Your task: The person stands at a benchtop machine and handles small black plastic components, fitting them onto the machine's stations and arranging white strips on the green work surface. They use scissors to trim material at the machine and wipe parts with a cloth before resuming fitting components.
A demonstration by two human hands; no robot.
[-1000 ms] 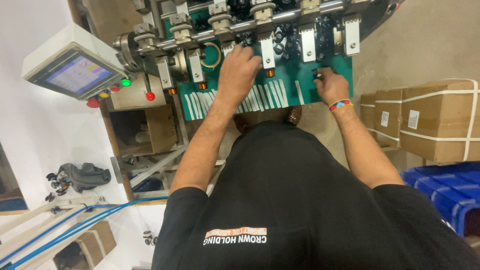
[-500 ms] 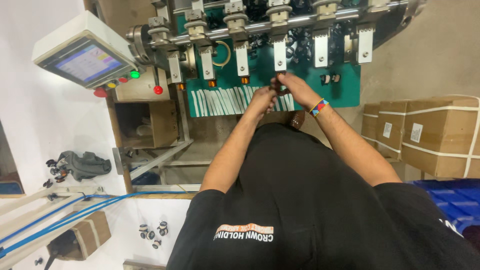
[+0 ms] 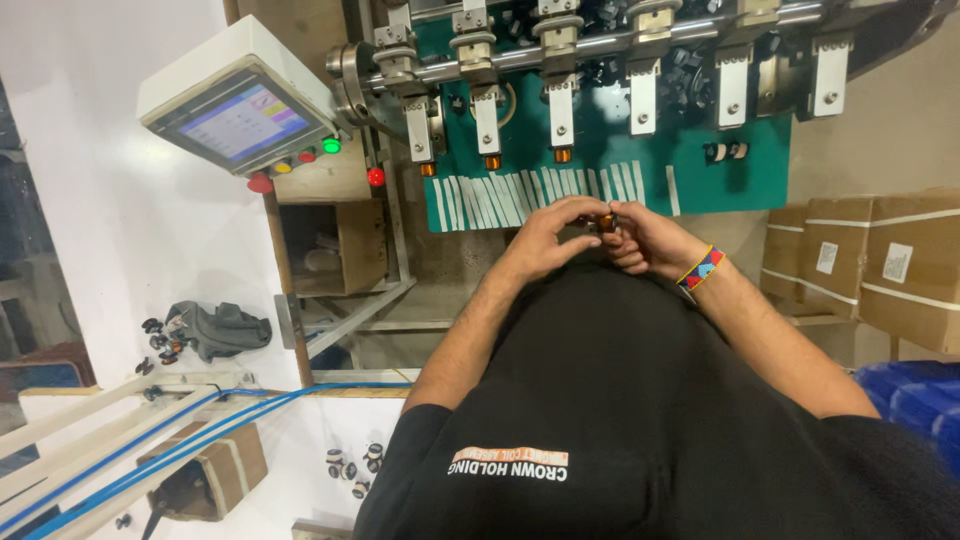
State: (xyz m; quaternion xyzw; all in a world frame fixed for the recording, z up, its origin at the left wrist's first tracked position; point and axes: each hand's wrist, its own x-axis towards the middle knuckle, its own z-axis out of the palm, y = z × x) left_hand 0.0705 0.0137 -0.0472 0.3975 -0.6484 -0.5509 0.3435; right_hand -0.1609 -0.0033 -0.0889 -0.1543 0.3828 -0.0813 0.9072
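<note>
Small coil (image 3: 606, 222) mostly hidden by fingers (image 3: 570, 215)

Small coil (image 3: 606, 222): coppery, shiny wire look, pinched betw. left hand (image 3: 545, 240) and right hand (image 3: 640, 240). Green panel (image 3: 720, 175): matt, smooth, w/ white paper-like strips (image 3: 520, 200) along its near edge. Clamp heads (image 3: 560, 60): bare metal, brushed, w/ glossy rod. Control box (image 3: 235, 95): white painted casing, glossy screen; buttons glossy plastic. Cartons (image 3: 880, 265): matt brown cardboard, paper labels. Wristband (image 3: 700, 270): woven cloth/beads, can't tell. Shirt (image 3: 640, 420): black matt cloth.
</note>
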